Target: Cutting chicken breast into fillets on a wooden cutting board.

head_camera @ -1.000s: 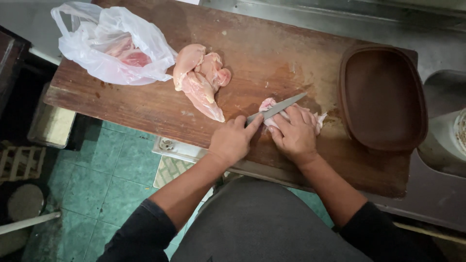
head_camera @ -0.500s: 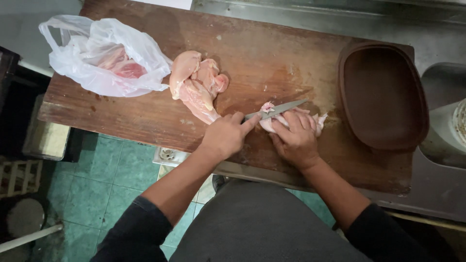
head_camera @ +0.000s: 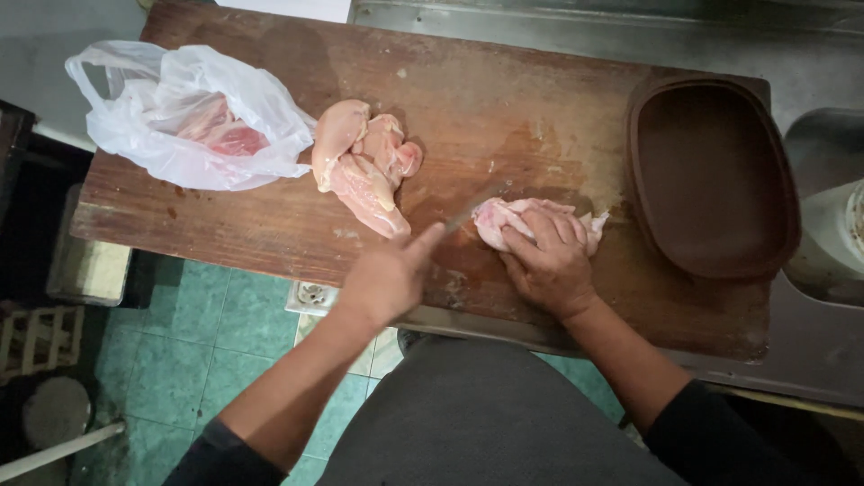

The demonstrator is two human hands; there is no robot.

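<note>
**Raw chicken being sliced on a wooden bench**

Head view, looking straight down: a worn wooden bench (head_camera: 270, 225) is seen from above, with green floor tiles below its near edge. The left hand (head_camera: 387, 279) is closed around the handle of a knife (head_camera: 472, 211), the forefinger laid out along its back; the blade is blurred and angled up to the right, its tip meeting a pale pink chicken piece (head_camera: 513, 216) near the middle of the bench. The right hand (head_camera: 549, 261) is pressed flat on that piece, fingers spread and curled over its top, pinning it down. The step in hand is judged to be a cut through this held piece.

To the left, well apart from the blade, more uncut chicken pieces (head_camera: 364, 166) are heaped together. Further left, a thin white plastic bag (head_camera: 180, 117) is slumped, with more pink meat showing through it. To the right, just beside the held piece, an empty brown oval tray (head_camera: 711, 175) is set on the bench.

For the next stroke, the pinning fingers would need to be kept behind the blade's path, and the slippery meat held firm.
</note>
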